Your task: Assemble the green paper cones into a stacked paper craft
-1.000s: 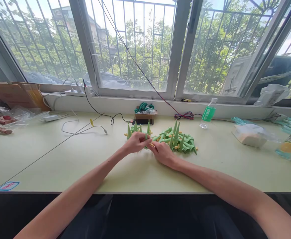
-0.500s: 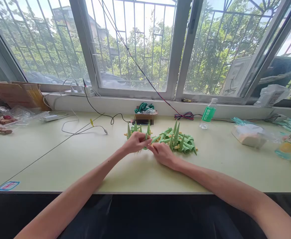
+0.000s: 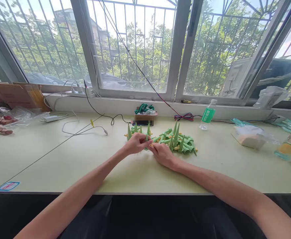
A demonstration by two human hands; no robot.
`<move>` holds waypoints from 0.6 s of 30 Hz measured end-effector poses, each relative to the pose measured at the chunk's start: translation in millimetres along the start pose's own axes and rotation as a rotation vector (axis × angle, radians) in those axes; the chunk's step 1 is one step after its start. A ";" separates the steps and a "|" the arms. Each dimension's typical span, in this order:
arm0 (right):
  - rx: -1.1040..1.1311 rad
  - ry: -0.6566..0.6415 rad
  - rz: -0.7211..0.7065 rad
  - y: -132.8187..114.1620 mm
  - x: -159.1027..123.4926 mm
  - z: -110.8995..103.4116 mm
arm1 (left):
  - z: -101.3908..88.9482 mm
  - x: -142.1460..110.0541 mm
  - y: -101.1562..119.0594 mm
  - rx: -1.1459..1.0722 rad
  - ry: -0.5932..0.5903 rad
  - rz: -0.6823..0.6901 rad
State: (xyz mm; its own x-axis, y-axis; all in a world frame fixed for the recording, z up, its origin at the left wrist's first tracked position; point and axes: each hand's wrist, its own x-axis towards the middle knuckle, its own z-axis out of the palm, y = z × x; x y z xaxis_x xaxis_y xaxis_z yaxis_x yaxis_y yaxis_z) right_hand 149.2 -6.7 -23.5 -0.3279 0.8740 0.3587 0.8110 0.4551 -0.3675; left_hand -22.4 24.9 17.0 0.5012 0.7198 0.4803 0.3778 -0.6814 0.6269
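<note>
My left hand (image 3: 136, 143) is closed around a green pointed cone (image 3: 146, 137), which stands tip up between thumb and fingers. Right beside it, my right hand (image 3: 163, 154) pinches at the cone's lower side; a small yellow bit shows by its fingertips, mostly hidden. Behind my left hand several upright green cones (image 3: 129, 131) with yellow pieces at their bases stand in a group. A heap of green cones and tubes (image 3: 187, 143) mixed with yellow pieces lies just past my right hand, some cones upright on it.
Behind the cones sit a small box with green wrapping (image 3: 145, 109) and a dark device (image 3: 143, 122). A water bottle (image 3: 208, 114) stands at back right, near bundled wires (image 3: 185, 116). A grey cable (image 3: 86, 132) lies left; a tissue pack (image 3: 250, 135) lies right.
My hands stay together at the same spot, with only slight finger movement around the cone. The view has shifted very slightly.
</note>
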 end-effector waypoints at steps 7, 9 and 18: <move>-0.011 -0.012 -0.003 -1.1 0.8 -0.6 | -1.3 -0.3 -0.6 0.026 -0.034 -0.034; -0.019 -0.016 -0.004 -1.2 1.3 -0.2 | -1.5 -0.6 0.2 0.033 -0.033 -0.018; -0.052 -0.017 -0.006 -1.7 1.6 1.4 | 0.1 -1.2 1.2 0.073 -0.033 0.037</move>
State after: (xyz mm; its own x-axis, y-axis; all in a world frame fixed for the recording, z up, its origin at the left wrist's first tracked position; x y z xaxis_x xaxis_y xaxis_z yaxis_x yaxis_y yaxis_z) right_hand 146.6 -5.8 -23.6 -0.3404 0.8743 0.3459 0.8331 0.4510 -0.3202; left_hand -22.5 23.2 17.1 0.5410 0.6900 0.4808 0.4137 -0.7161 0.5622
